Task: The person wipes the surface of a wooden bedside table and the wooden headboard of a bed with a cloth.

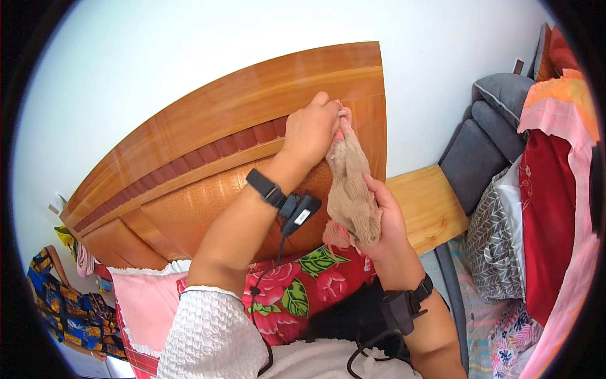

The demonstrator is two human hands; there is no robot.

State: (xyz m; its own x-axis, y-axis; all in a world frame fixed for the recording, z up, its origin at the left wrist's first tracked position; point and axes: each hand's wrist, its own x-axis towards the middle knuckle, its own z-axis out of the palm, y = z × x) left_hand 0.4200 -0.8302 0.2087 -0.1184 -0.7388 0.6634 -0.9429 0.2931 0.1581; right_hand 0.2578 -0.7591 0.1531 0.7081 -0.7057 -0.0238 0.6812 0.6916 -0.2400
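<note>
A crumpled beige-and-pink cloth [353, 180], stained in places, hangs between my two hands in front of the wooden headboard [303, 76]. My left hand [312, 131] is closed round the cloth's upper end, close to the headboard's right side. Lower down, my right hand [388, 221] grips the bunched bottom of the cloth, with the thumb up along its edge. A pink scrap [337, 234] dangles at its lower left. Parts of my left fingers are hidden from view.
Below the headboard lie a red flowered pillow [303, 287] and a pink frilled one [148, 303]. A wooden side table [429, 205] and grey sofa [470, 164], piled with bedding [549, 221], stand to the right. Another person [76, 309] in patterned clothes is at the far left.
</note>
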